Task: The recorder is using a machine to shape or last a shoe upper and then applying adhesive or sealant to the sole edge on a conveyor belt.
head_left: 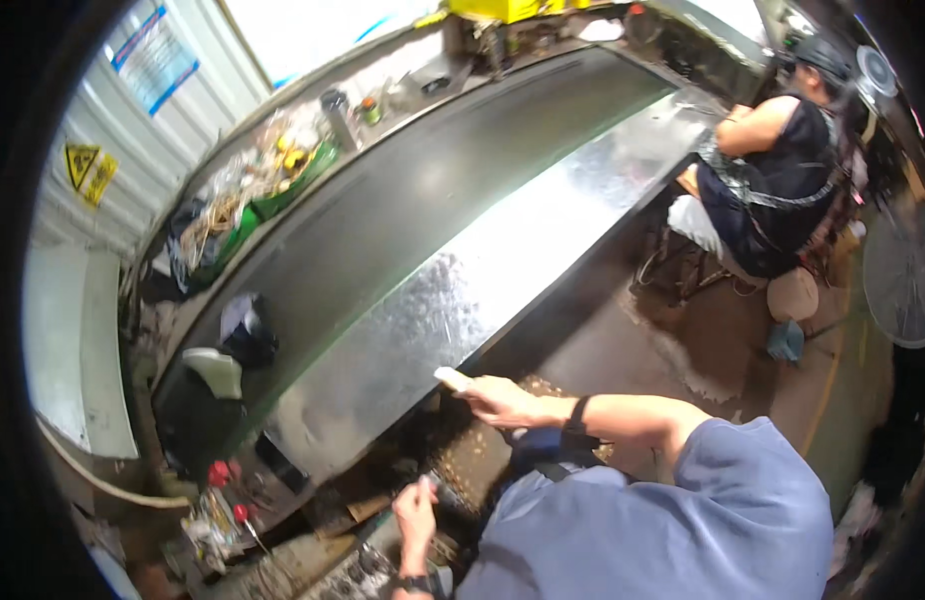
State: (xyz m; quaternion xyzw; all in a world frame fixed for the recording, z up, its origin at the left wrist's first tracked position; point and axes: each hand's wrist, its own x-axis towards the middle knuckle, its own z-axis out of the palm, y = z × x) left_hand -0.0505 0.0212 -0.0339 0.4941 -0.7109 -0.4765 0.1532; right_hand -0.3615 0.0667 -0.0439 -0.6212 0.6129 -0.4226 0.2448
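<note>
My right hand (503,402) is closed round a small white block-like piece (451,379), whose end sticks out past my fingers. It is at the near edge of a long metal-topped table (383,385); whether the piece touches the edge I cannot tell. Lower and to the left, my left hand (415,512) is below the table edge with its fingers curled together. Something small and pale shows at its fingertips, too small to name. A dark band circles each wrist.
A white curved object (215,373) and a dark-and-white object (248,328) lie on the table's left end. A green bag of loose scraps (268,200) lines the far edge. A seated co-worker (768,190) is at the far right. Red-handled tools (243,513) lie at lower left.
</note>
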